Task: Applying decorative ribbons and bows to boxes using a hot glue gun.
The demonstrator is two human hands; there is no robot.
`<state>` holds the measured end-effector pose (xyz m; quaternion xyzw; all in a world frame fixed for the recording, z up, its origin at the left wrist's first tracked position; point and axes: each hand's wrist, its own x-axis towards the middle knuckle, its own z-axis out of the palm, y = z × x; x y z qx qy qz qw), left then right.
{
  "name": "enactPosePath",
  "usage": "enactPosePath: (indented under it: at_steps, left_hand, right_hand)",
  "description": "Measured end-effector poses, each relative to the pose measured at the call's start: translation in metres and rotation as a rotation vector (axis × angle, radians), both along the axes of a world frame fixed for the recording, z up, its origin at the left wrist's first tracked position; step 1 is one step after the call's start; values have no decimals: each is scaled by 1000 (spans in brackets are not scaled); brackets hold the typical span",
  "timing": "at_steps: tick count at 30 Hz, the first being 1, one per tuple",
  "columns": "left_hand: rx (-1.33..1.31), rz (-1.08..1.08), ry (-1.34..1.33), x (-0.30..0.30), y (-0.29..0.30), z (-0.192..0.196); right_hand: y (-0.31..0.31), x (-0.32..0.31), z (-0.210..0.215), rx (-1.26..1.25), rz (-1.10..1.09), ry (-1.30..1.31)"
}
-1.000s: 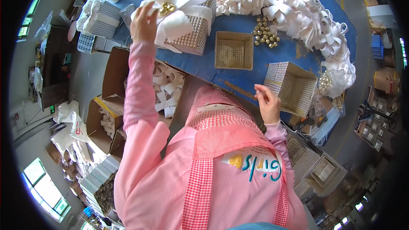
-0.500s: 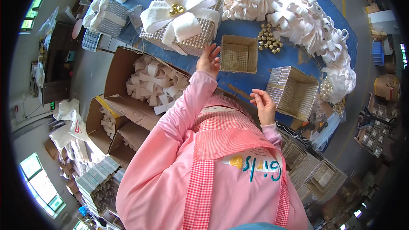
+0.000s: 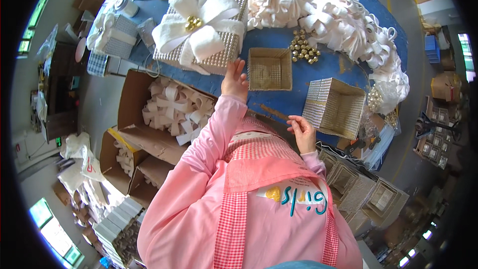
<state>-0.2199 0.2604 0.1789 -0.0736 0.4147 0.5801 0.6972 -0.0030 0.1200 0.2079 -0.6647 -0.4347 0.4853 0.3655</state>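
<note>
Head view shows a person's two hands near a blue counter (image 3: 299, 83). Left hand (image 3: 234, 83), at 12 o'clock, has its palm partly open and its fingers a little bent. It is right by the low corner of a big bumpy box (image 3: 228, 42) at 11 o'clock; whether they touch, one cannot tell. That box wears a fluffy white bow (image 3: 210, 46) with gold balls (image 3: 193, 23) in its middle. Nothing can be seen in that hand. Right hand (image 3: 304, 135), between 3 and 4 o'clock, is half curled, thumb near fingers; one cannot tell if it pinches something tiny. Just beside it, at 3 o'clock, a shiny box (image 3: 318, 100) lies tipped on its side.
</note>
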Motion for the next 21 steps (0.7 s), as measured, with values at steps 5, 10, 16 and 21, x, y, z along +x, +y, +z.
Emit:
enactPosePath:
  at_steps: [5, 10, 16, 21]
  left_hand:
    - [-24, 10, -36, 3, -1, 2]
    - [51, -157, -129, 2, 2, -2]
    - [36, -510, -90, 35, 13, 6]
    - [149, -728, 94, 85, 18, -20]
  right_hand:
    - [2, -4, 4, 6, -13, -13]
    - [-1, -2, -11, 82, -99, 0]
    - [-16, 12, -6, 49, -181, -99]
    - [-60, 43, -61, -86, -615, 187]
